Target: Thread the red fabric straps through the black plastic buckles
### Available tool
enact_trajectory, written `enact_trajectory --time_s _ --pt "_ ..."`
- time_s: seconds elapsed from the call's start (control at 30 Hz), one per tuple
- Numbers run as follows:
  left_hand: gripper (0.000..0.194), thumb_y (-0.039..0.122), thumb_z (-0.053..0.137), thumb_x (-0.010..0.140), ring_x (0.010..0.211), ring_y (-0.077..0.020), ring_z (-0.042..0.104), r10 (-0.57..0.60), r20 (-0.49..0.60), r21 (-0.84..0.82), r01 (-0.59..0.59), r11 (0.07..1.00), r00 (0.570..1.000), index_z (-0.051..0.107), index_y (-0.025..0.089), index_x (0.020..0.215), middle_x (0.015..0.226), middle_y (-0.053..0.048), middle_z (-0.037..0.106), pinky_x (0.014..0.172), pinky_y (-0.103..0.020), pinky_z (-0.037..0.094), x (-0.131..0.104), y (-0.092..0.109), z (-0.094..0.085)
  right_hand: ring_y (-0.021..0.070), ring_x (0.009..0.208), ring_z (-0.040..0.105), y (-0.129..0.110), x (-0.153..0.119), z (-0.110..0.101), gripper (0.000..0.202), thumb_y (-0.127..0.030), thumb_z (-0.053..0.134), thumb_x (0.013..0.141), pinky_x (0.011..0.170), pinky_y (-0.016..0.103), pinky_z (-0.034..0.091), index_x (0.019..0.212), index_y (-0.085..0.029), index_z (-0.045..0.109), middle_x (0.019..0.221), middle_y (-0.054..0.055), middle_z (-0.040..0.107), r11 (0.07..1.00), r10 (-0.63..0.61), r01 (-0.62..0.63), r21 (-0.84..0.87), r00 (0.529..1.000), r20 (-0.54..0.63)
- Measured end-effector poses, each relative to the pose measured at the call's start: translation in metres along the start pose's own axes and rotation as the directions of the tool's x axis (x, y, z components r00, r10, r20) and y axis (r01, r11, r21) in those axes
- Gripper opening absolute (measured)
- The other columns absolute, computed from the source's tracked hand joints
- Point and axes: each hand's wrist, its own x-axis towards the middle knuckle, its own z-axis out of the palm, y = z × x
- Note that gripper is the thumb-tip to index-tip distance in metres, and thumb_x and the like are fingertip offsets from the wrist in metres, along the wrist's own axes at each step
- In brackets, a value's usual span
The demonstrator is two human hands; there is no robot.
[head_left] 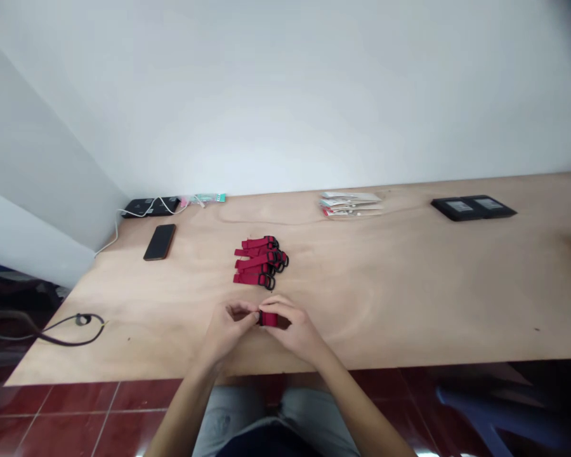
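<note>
Between my two hands, just above the front part of the table, is a short red strap (269, 318) with a black piece at its left end. My left hand (232, 327) pinches that black end between thumb and fingers. The fingers and thumb of my right hand (292, 325) close around the red webbing from the right. Right beyond my hands lies a pile of red straps (255, 263) with black buckles, their buckle ends pointing right. Parts of the held strap are hidden by my fingers.
On the wooden table (409, 285) lie a phone (160, 242), a black box (151, 207) with a white cable, and a pink and teal packet (204, 198). Flat packets (351, 204) and two black cases (474, 207) are near the wall. A dark cable (71, 343) crosses the left edge.
</note>
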Motion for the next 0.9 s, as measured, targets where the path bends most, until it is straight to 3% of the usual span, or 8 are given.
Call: enact_trajectory --time_s 0.1,0.3,0.5,0.6,0.77,0.9 --pt "0.038 0.047 0.092 0.075 0.076 -0.0229 0.074 -0.016 0.022 -0.062 0.017 0.998 1.000 0.082 0.013 0.090 0.087 -0.012 0.081 0.076 -0.033 0.059 -0.001 -0.001 0.003 0.0251 0.106 0.072 0.002 0.000 0.000 0.018 -0.025 0.081 0.091 0.095 0.039 0.060 0.109 -0.024 0.081 0.113 0.009 0.073 0.999 0.035 -0.035 0.001 0.999 -0.038" --pt "0.037 0.048 0.092 0.075 0.087 -0.0270 0.077 0.089 -0.101 -0.019 -0.091 0.996 0.991 0.080 0.016 0.089 0.093 -0.012 0.082 0.081 -0.036 0.062 0.001 -0.004 0.004 0.0255 0.112 0.070 0.004 0.001 0.000 0.026 -0.024 0.082 0.089 0.098 0.038 0.059 0.115 -0.025 0.079 0.116 0.009 0.072 0.994 0.102 -0.099 0.042 0.992 -0.075" --pt "0.042 0.039 0.088 0.081 0.098 -0.0273 0.077 0.160 0.064 0.131 -0.168 0.977 0.985 0.081 0.018 0.117 0.113 -0.012 0.082 0.089 -0.037 0.062 -0.005 -0.002 0.004 0.0254 0.104 0.072 0.006 0.002 -0.002 0.017 -0.031 0.086 0.088 0.096 0.039 0.059 0.102 -0.023 0.080 0.107 0.008 0.076 0.986 0.120 -0.107 0.130 0.987 -0.102" --pt "0.037 0.038 0.086 0.085 0.104 -0.0287 0.077 0.204 0.072 0.214 -0.214 0.953 0.976 0.083 0.022 0.117 0.119 -0.011 0.081 0.094 -0.038 0.062 -0.008 0.000 0.005 0.0251 0.105 0.070 0.004 0.002 -0.003 0.021 -0.037 0.088 0.085 0.096 0.038 0.059 0.101 -0.024 0.083 0.108 0.007 0.072 0.990 0.118 -0.109 0.088 0.987 -0.105" --pt "0.038 0.039 0.090 0.080 0.104 -0.0312 0.079 0.158 0.075 0.142 -0.168 0.976 0.985 0.085 0.020 0.111 0.111 -0.011 0.083 0.096 -0.041 0.064 -0.006 -0.001 -0.001 0.0204 0.088 0.066 0.001 0.001 -0.003 0.025 -0.042 0.087 0.087 0.077 0.032 0.058 0.103 -0.024 0.082 0.100 0.006 0.067 0.990 0.122 -0.114 0.078 0.988 -0.097" --pt "0.045 0.038 0.092 0.077 0.108 -0.0322 0.079 0.116 0.040 0.047 -0.118 0.992 0.992 0.082 0.016 0.115 0.116 -0.014 0.082 0.102 -0.045 0.063 -0.003 -0.008 -0.011 0.0246 0.101 0.071 0.008 -0.002 -0.002 0.018 -0.038 0.078 0.095 0.091 0.037 0.060 0.104 -0.022 0.078 0.105 0.009 0.073 0.992 0.108 -0.095 0.084 0.980 -0.164"
